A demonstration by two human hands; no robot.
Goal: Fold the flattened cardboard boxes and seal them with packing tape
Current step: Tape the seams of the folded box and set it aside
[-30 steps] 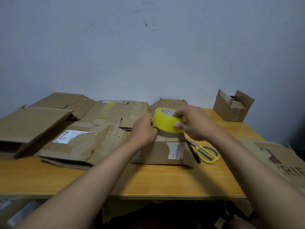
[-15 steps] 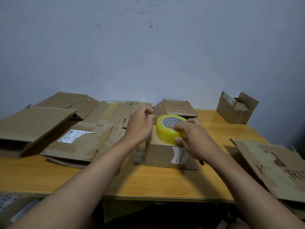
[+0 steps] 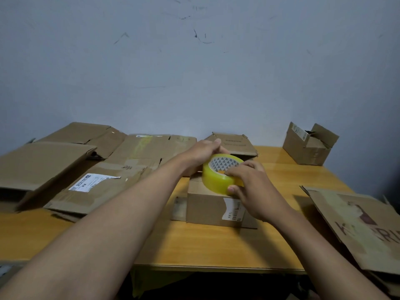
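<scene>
Right now the job looks like it is at the taping step for the small box (image 3: 213,204) that stands folded up in the middle of the table (image 3: 194,245). The yellow tape roll (image 3: 220,175) sits on top of this box, tipped a little so its open middle faces up. The right hand (image 3: 255,191) grasps the roll, with the thumb pressed on its near side and the fingers curled over its top edge. The left hand (image 3: 203,153) is at the far side of the roll, fingers curled in close to it. It may be pinching the loose end of the tape, but the tape is see-through and too thin to tell. Both arms reach straight out from the body and meet over the box. I think the next move needs the left hand to hold the tape end down on the box top while the right hand pulls the roll back across the seam. The pull should be slow and straight so the tape does not twist or stick to itself. More flat boxes (image 3: 104,185) lie on the left side of the table, and they look like they still need folding. One open box (image 3: 308,145) stands far off at the back right.
</scene>
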